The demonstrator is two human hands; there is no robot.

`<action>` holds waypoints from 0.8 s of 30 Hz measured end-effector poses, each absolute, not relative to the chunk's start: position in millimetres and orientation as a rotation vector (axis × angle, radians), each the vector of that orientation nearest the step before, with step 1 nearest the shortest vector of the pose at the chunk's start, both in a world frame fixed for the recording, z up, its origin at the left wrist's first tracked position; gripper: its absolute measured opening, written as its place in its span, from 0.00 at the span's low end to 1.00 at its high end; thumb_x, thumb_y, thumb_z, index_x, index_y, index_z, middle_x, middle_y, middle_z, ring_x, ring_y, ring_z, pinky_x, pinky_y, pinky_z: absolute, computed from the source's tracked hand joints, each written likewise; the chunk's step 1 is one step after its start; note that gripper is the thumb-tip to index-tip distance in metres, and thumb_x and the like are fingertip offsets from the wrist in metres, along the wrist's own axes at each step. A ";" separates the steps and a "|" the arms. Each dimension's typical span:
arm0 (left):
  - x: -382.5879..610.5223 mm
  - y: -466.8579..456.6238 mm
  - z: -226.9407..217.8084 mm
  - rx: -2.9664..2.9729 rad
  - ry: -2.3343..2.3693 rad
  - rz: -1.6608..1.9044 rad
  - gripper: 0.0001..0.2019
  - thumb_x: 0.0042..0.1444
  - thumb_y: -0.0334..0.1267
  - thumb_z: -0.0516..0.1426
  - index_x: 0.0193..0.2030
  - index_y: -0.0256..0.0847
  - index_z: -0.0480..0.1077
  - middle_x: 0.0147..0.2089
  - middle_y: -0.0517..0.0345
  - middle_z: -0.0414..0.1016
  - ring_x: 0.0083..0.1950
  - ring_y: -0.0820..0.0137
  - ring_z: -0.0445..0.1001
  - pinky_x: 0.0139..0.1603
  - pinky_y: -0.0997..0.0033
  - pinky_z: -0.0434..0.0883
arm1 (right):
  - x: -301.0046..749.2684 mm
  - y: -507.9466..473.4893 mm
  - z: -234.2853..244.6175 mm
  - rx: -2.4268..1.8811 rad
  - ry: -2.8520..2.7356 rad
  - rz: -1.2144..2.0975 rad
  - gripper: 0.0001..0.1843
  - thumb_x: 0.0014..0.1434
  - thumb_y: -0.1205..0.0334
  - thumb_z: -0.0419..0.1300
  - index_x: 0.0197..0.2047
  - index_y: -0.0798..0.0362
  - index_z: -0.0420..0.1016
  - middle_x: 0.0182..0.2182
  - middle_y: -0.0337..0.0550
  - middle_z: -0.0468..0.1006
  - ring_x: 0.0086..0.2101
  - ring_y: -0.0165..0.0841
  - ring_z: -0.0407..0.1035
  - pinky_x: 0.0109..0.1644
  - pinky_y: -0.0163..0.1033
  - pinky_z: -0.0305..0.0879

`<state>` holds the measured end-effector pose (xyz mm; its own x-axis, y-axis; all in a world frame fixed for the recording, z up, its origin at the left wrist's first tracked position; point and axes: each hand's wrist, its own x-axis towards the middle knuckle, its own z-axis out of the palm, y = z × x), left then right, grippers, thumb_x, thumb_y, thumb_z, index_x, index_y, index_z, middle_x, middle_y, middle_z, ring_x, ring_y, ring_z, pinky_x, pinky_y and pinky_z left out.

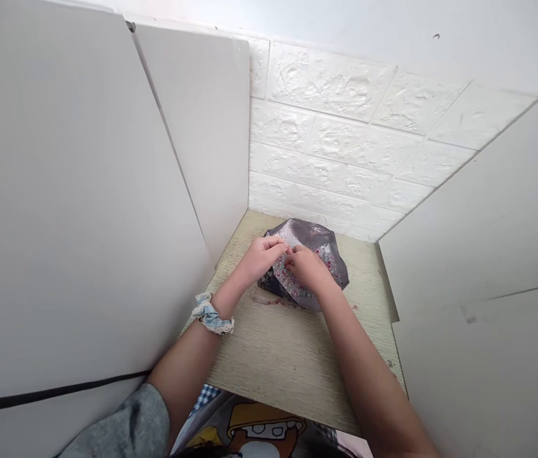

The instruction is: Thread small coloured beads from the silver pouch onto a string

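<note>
Lying in or on the grey bag [317, 233] on the tabletop [278, 356], beads [330, 259] are judged light, slippery, best pinched singly; left hand [265, 253] and right hand [308, 267] grips are pinched narrow, contents indiscernible.

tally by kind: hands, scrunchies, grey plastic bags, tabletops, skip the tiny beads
Left hand and right hand: 2
Light-blue scrunchie: 1
Grey plastic bag: 1
Wood-grain tabletop: 1
Total: 5
</note>
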<state>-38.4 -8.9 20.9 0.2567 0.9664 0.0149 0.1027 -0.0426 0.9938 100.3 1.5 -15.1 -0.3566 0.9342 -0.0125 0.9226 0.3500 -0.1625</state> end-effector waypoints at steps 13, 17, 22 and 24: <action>-37.4 -9.6 14.4 1.688 1.000 0.727 0.13 0.47 0.42 0.48 0.27 0.36 0.69 0.22 0.63 0.62 0.24 0.78 0.56 0.25 0.78 0.55 | 114.0 -25.4 -15.4 -1.136 -1.177 1.235 0.08 0.49 0.56 0.55 0.30 0.52 0.64 0.29 0.37 0.68 0.31 0.28 0.64 0.39 0.38 0.63; -36.1 -13.8 16.2 1.782 0.982 0.710 0.14 0.48 0.43 0.47 0.24 0.36 0.67 0.21 0.63 0.59 0.24 0.78 0.55 0.24 0.77 0.54 | 109.6 -29.7 -18.6 -0.899 -0.946 1.456 0.08 0.45 0.58 0.59 0.29 0.53 0.67 0.31 0.38 0.71 0.33 0.26 0.66 0.42 0.37 0.64; -36.0 -17.0 17.4 1.847 1.001 0.704 0.13 0.49 0.42 0.46 0.21 0.36 0.64 0.20 0.63 0.56 0.24 0.77 0.54 0.23 0.77 0.53 | 105.3 -30.9 -23.3 -0.822 -0.911 1.565 0.07 0.46 0.59 0.60 0.30 0.52 0.68 0.28 0.36 0.71 0.32 0.25 0.67 0.42 0.35 0.65; -36.4 -16.8 16.9 1.851 1.002 0.706 0.14 0.49 0.42 0.46 0.20 0.36 0.61 0.19 0.64 0.53 0.23 0.78 0.53 0.23 0.77 0.51 | 104.7 -31.7 -24.6 -0.804 -0.898 1.584 0.07 0.46 0.60 0.60 0.30 0.51 0.68 0.28 0.35 0.71 0.33 0.25 0.67 0.42 0.35 0.65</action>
